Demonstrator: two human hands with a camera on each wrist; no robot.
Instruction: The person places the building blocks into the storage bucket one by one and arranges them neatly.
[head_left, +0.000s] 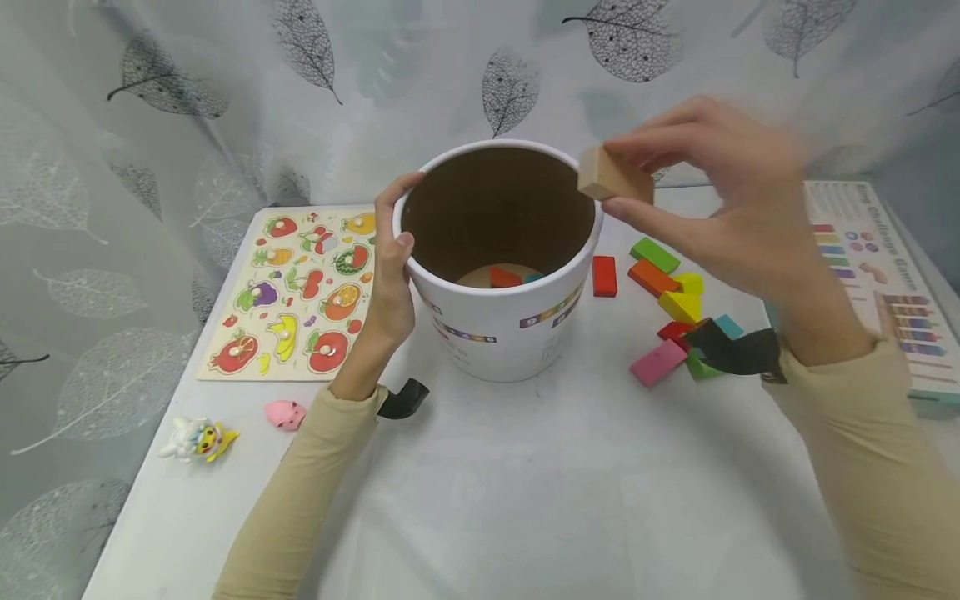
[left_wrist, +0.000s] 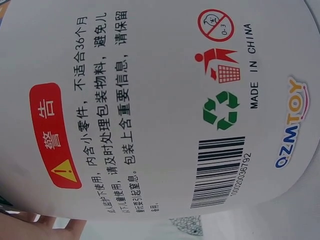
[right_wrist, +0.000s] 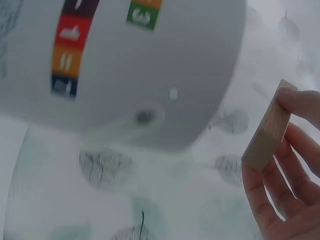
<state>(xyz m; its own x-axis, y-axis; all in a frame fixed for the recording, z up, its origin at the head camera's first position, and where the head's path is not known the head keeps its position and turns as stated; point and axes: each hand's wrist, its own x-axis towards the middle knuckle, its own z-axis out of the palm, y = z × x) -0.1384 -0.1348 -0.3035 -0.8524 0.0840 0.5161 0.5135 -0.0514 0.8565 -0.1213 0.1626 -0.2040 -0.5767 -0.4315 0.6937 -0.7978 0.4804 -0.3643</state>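
A white bucket (head_left: 510, 333) with printed number strips stands on the table, its mouth tilted toward me. My left hand (head_left: 392, 267) grips its left rim, thumb at the near side and fingers toward the back. The left wrist view shows the bucket's printed wall (left_wrist: 165, 110), with fingertips at the lower left corner. Beside the right rim, raised in the air, my right hand (head_left: 720, 183) pinches a plain wooden block (head_left: 611, 177) between thumb and fingers. In the right wrist view the same block (right_wrist: 270, 127) hangs apart from the bucket. An orange-red block (head_left: 504, 277) and a blue piece lie inside on the bottom.
Several coloured blocks (head_left: 678, 307) lie loose right of the bucket, partly under my right forearm. A fruit peg puzzle board (head_left: 300, 292) lies to the left. Nearer are a pink toy (head_left: 285, 414) and a yellow-and-white figurine (head_left: 198, 439). A game box (head_left: 892, 283) sits far right.
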